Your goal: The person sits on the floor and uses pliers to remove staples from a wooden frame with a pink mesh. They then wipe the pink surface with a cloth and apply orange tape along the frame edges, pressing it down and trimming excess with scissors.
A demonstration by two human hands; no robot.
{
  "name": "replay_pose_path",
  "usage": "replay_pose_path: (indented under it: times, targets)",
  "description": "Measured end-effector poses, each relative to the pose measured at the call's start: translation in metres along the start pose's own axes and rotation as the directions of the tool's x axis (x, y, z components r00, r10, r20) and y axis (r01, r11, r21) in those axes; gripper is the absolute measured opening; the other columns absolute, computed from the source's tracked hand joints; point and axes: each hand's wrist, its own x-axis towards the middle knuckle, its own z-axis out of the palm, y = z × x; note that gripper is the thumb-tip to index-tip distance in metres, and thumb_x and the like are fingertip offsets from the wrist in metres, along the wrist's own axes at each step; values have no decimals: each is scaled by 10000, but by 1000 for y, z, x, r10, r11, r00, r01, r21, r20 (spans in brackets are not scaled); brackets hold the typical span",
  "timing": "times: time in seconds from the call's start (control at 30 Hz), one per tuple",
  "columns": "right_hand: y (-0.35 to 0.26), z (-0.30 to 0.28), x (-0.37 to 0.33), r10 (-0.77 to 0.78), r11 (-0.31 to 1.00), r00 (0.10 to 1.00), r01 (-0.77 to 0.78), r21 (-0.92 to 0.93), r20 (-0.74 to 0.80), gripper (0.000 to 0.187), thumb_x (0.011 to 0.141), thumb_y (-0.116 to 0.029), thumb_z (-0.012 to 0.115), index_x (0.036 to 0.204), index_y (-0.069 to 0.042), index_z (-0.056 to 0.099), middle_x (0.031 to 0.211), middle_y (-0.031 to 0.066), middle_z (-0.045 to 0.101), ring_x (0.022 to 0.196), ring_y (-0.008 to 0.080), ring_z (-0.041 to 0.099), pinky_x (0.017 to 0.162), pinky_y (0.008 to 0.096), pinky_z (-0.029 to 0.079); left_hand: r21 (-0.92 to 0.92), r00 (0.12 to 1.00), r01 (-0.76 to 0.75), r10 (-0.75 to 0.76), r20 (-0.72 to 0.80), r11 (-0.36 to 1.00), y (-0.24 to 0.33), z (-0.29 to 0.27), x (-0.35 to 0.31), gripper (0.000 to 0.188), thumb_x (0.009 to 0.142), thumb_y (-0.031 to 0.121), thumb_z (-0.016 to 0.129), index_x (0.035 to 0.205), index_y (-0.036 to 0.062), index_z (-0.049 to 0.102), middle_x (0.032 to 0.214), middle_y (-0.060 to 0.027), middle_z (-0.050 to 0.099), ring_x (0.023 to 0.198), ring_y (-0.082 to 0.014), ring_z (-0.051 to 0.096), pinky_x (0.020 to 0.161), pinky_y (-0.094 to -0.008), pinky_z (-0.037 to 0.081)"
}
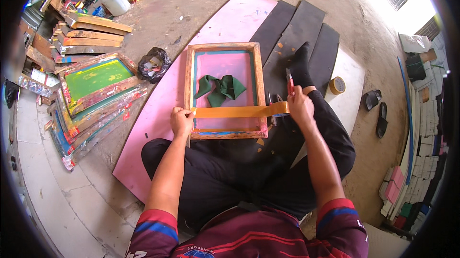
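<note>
A wooden-framed printing screen (262, 80) lies in front of my crossed legs, with a crumpled dark green cloth (224, 90) on its mesh. Brown adhesive tape (230, 112) stretches across the near part of the frame from side to side. My left hand (182, 122) pinches the tape's loose end at the left rail. Beyond the right rail, my right hand (302, 108) grips the tape roll (280, 109). That same hand also holds a slim red tool (290, 79) with a pale tip, pointing away from me; its exact kind is unclear.
Pink board (158, 114) and dark strips (287, 49) lie beneath the frame. Paint-stained screens (98, 83) are stacked left, near a black plastic bag (154, 64). Another tape roll (337, 85) sits right of my foot; black sandals (381, 120) lie farther right.
</note>
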Motion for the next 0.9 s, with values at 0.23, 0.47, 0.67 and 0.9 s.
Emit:
replay_pose_path:
  times: [0.23, 0.47, 0.67, 0.9]
  targets:
    - [-50, 44, -97, 20, 998, 964, -34, 48, 266, 730, 977, -221, 632, 1647, -107, 365, 738, 277, 716, 687, 471, 733, 678, 607, 590, -5, 1000, -3, 3, 10, 1000, 0, 2, 4, 163, 819, 251, 897, 868, 104, 848, 1046, -72, 696, 1007, -292, 693, 896, -433, 567]
    - [-55, 59, -107, -7, 996, 937, -23, 81, 348, 726, 995, -258, 663, 1629, -45, 380, 806, 277, 742, 767, 461, 757, 736, 578, 597, 14, 1000, 16, -16, 14, 1000, 0, 0, 4, 193, 827, 284, 898, 872, 102, 849, 1060, -74, 705, 990, -297, 708, 886, -443, 575]
    - [-57, 58, -106, -6, 997, 937, -23, 80, 348, 669, 1027, -246, 608, 1627, -53, 381, 837, 288, 746, 787, 476, 753, 747, 581, 596, 30, 999, 25, -26, 31, 999, 7, -5, 3, 183, 829, 273, 892, 871, 101, 847, 1063, -73, 702, 983, -295, 707, 886, -443, 572]
    - [-57, 61, -104, -16, 998, 934, -5, 56, 357, 750, 954, -209, 690, 1625, -62, 388, 836, 285, 745, 804, 475, 754, 760, 584, 592, -43, 999, 25, -24, 22, 999, 0, 1, 3, 184, 820, 233, 893, 857, 63, 832, 1044, -88, 689, 973, -298, 702, 878, -436, 566]
